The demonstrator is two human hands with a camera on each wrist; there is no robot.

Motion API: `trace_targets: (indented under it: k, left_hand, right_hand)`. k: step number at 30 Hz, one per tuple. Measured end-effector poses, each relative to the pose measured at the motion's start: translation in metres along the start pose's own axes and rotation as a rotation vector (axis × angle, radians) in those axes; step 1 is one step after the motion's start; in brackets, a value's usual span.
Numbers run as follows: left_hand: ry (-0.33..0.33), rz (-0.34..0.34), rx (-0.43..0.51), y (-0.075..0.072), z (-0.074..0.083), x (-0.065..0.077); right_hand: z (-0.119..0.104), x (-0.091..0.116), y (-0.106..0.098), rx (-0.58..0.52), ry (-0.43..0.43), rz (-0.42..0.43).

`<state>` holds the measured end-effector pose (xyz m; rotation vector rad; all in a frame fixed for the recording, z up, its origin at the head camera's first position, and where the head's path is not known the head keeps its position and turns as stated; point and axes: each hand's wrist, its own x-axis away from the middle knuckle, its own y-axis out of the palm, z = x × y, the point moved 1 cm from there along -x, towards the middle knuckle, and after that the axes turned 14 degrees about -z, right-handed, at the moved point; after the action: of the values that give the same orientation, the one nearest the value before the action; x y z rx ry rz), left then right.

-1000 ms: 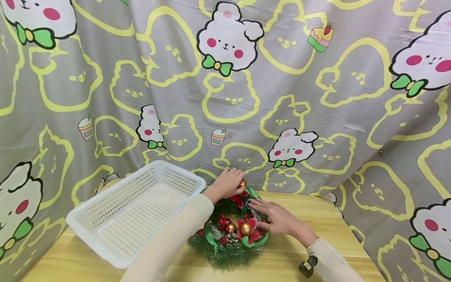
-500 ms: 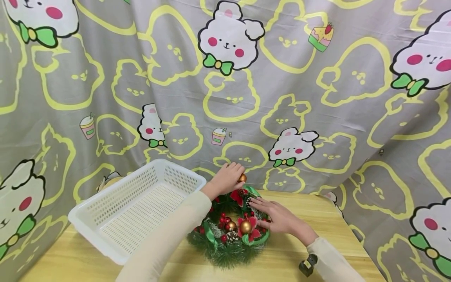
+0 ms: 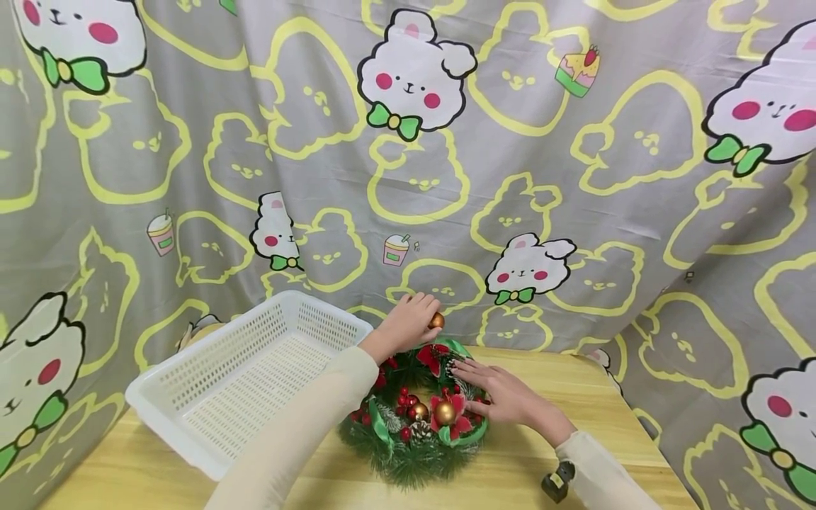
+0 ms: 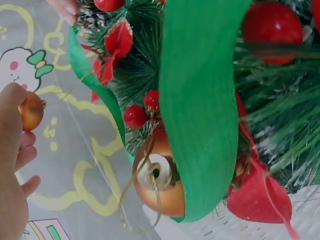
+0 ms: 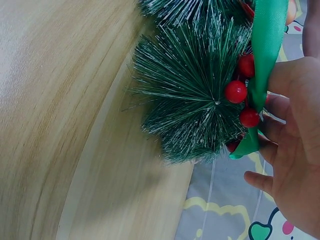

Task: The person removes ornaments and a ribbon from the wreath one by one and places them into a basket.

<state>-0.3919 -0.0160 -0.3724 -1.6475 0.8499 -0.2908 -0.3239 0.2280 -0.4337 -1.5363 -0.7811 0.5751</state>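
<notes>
A green Christmas wreath [image 3: 414, 460] lies on the table, trimmed with red berries, red flowers, pinecones and green ribbon [image 4: 200, 100]. My left hand [image 3: 408, 322] pinches a golden bauble [image 3: 436, 321] above the wreath's far side. In the left wrist view, that held bauble [image 4: 31, 111] shows its small cap, and a thin thread is near it. A second golden bauble [image 4: 160, 192] with a gold string hangs partly behind the ribbon. My right hand [image 3: 506, 393] rests with extended fingers on the wreath's right side; the right wrist view shows its fingers by ribbon and red berries [image 5: 236, 91].
A white perforated plastic basket [image 3: 172, 375] stands left of the wreath, with my left forearm across its near side. The wooden table [image 3: 612, 425] meets a grey patterned curtain [image 3: 357, 177] at the back and sides. A small black device [image 3: 557, 482] sits at my right wrist.
My left hand has risen slightly and drawn left with the golden bauble, lifting it off the wreath's far side. More of the red flower beneath shows. The right hand stays put.
</notes>
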Motion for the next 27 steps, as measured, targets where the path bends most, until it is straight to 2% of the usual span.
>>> trace_targets:
  k: [7,10,13,16,18,23,27]
  left_hand:
    - [-0.021,-0.017,0.002,-0.002,-0.009,0.004]
    - [-0.021,0.013,0.017,-0.006,-0.016,0.008]
    - [-0.030,0.071,0.022,-0.010,-0.026,0.013]
    - [-0.042,0.143,0.044,-0.013,-0.039,0.018]
    - [-0.057,0.165,0.075,-0.016,-0.049,0.024]
    - [-0.131,0.142,0.175,-0.020,-0.075,0.040]
    - [-0.193,0.154,0.205,-0.022,-0.096,0.055]
  right_hand:
    - [0.000,0.000,0.001,0.001,-0.004,0.003]
    - [-0.001,-0.001,0.001,-0.009,-0.002,0.000]
    - [0.000,0.000,0.001,-0.004,0.005,-0.003]
    - [0.001,0.000,0.002,-0.002,0.006,0.002]
    - [0.001,0.000,0.003,0.001,0.004,0.009]
    - [0.002,-0.001,0.004,0.014,-0.011,0.026]
    - [0.002,0.000,0.003,0.008,-0.004,0.017]
